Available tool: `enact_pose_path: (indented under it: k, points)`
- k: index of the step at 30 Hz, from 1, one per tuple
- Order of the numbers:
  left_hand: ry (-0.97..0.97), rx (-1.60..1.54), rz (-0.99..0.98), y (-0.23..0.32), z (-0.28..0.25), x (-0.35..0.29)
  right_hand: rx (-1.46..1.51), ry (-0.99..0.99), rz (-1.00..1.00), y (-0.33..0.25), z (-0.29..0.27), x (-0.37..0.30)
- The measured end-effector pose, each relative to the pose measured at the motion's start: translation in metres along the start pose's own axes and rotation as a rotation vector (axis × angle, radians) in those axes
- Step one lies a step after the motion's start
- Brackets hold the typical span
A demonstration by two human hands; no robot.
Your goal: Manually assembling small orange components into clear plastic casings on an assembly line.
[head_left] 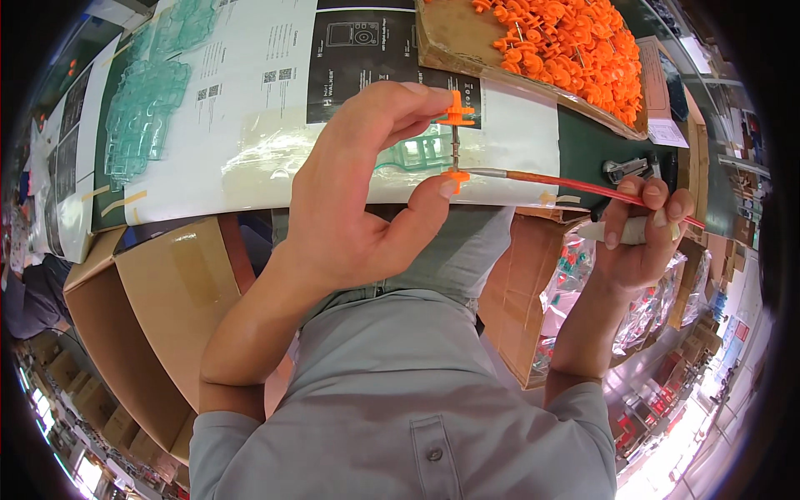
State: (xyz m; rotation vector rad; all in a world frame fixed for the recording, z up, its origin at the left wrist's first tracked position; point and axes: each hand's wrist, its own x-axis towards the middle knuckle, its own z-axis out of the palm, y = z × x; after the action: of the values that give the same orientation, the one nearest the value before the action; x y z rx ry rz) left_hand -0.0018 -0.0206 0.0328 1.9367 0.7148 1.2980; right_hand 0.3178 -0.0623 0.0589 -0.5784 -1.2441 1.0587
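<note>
Head view shows us our left hand [350, 192] pinching an orange-ended metal shaft [456, 143] between thumb and fingertip, upright in the picture above the near edge of the desk [587, 171]. Our right hand [642, 242] has its fingers closed around a red-handled brush [558, 181], whose tip meets the shaft's lower end. Behind the shaft lies a clear green piece [408, 155], partly hidden by our left hand. Just beyond, a cardboard tray [457, 40] heaped with orange parts [567, 62] takes up the far right side; near its corner we see a dark and silver tool [627, 170]. More clear green pieces [143, 117] sit in a cluster at the left.

White printed sheeting [237, 137] with a black panel [358, 58] covers much of the green surface, taped at its corners. Below the desk we have an open carton [158, 275] on the left and another carton [518, 292], holding bagged items, on the right. Stacked boxes [83, 392] fill the room behind.
</note>
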Motion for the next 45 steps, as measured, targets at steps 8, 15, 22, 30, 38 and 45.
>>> enact_pose_path:
  k: [8, 15, 22, 30, 38, 45]
  points:
    - [-0.047, 0.024, -0.015, -0.0006, 0.0004, -0.0010, 0.050, 0.030, -0.043, 0.0028, -0.0069, -0.0035]
    - [-0.064, 0.023, -0.027, 0.0009, 0.0017, -0.0004, -0.012, 0.006, -0.076, 0.0028, -0.0023, -0.0010]
    - [-0.068, 0.051, -0.022, 0.0007, 0.0026, -0.0014, -0.010, 0.028, -0.123, 0.0056, -0.0011, 0.0002]
    - [-0.026, -0.017, -0.020, -0.0015, 0.0041, -0.0028, -0.078, 0.013, -0.122, 0.0042, -0.0066, -0.0007]
    - [-0.036, -0.010, -0.021, -0.0011, 0.0028, -0.0035, 0.012, -0.017, -0.041, 0.0084, -0.0049, -0.0032]
    - [-0.045, 0.056, -0.009, -0.0008, 0.0022, -0.0034, 0.053, 0.071, -0.090, 0.0078, -0.0092, -0.0052]
